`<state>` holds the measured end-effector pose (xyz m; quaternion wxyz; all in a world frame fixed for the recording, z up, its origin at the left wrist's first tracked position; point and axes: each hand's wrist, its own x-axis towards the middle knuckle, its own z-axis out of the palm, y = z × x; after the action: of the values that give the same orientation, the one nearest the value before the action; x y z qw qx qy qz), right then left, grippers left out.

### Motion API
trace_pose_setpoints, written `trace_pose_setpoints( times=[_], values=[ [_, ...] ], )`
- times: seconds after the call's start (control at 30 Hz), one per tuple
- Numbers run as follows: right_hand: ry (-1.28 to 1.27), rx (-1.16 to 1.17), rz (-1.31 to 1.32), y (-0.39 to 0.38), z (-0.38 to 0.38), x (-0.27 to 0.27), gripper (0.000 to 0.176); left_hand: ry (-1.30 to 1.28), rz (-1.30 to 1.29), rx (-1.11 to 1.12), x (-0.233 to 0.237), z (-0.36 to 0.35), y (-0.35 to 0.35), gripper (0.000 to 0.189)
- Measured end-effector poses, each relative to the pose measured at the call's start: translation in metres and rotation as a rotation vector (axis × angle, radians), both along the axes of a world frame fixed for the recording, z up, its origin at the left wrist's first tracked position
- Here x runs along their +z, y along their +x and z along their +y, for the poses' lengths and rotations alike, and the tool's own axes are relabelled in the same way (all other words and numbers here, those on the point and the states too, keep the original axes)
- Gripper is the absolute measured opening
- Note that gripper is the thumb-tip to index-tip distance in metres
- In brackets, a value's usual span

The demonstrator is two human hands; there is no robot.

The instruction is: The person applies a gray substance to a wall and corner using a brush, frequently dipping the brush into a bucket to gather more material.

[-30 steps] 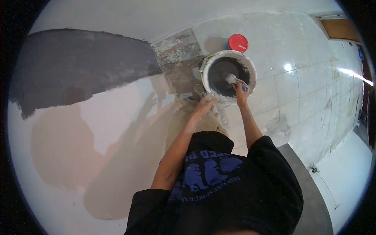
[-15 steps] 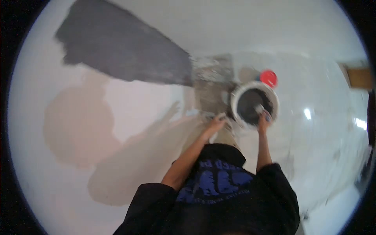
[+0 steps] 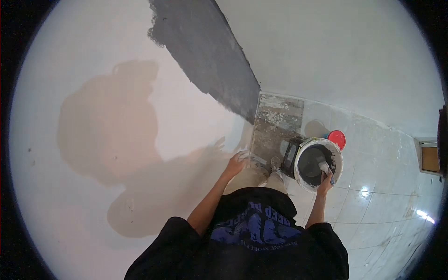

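My right hand [image 3: 326,182] is closed around a paintbrush [image 3: 323,166], whose pale end points into a white bucket [image 3: 339,164] of dark grey paint [image 3: 311,163]. The bucket stands on a dark stool [image 3: 290,156]. My left hand [image 3: 237,163] is held out by the wall at the left, fingers loosely stretched and nothing visible in them. Above it on the wall is a freshly coated dark grey patch [image 3: 205,51] with a ragged left edge, running down into the corner.
A tub with a red lid [image 3: 336,139] stands just behind the bucket. A paint-spotted board [image 3: 278,116] lies on the floor in the corner. Pale glossy tiles [image 3: 368,205] stretch to the right, with a brown panel [image 3: 430,158] at the far edge. My shoes show below the stool.
The view has turned, so the grey patch appears steeper and the bucket lower right. My left hand has moved left, closer to the wall. My right hand stays over the bucket with the paintbrush.
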<state>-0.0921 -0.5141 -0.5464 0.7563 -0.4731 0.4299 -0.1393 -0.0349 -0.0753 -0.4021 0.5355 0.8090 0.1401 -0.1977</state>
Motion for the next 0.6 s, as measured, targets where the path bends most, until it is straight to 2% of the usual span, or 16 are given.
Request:
trace_pose_setpoints(
  times=[0.07,0.17,0.2,0.33,0.4,0.47,0.5,0.53,0.6],
  values=[
    [0.134,-0.065,-0.073,-0.005,-0.008,-0.005,0.037,0.132,-0.094,-0.058,-0.015,0.017,-0.009,0.042],
    [0.235,-0.165,-0.198,-0.01,-0.011,0.007,0.037,0.058,0.07,-0.012,0.023,0.022,-0.009,0.042],
    [0.252,-0.196,-0.241,-0.011,-0.012,0.016,0.036,0.05,0.053,-0.018,0.023,0.028,-0.012,0.042],
    [0.237,-0.091,-0.361,0.01,-0.01,0.065,0.037,0.022,-0.011,-0.01,0.024,0.046,-0.029,0.043],
    [0.225,-0.014,-0.459,0.047,0.025,0.128,0.036,0.022,-0.043,-0.004,0.024,0.052,-0.027,0.044],
    [0.296,0.052,-0.464,0.082,0.058,0.169,0.036,0.04,-0.048,-0.009,0.026,0.06,-0.029,0.044],
    [0.334,0.088,-0.467,0.1,0.076,0.183,0.036,0.041,-0.06,0.008,0.03,0.062,-0.034,0.043],
    [0.144,0.225,-0.429,0.118,0.097,0.192,0.037,0.043,-0.077,0.022,0.033,0.064,-0.036,0.043],
    [0.183,0.334,-0.468,0.155,0.141,0.208,0.038,0.041,-0.082,0.055,0.045,0.066,-0.038,0.042]
  ],
)
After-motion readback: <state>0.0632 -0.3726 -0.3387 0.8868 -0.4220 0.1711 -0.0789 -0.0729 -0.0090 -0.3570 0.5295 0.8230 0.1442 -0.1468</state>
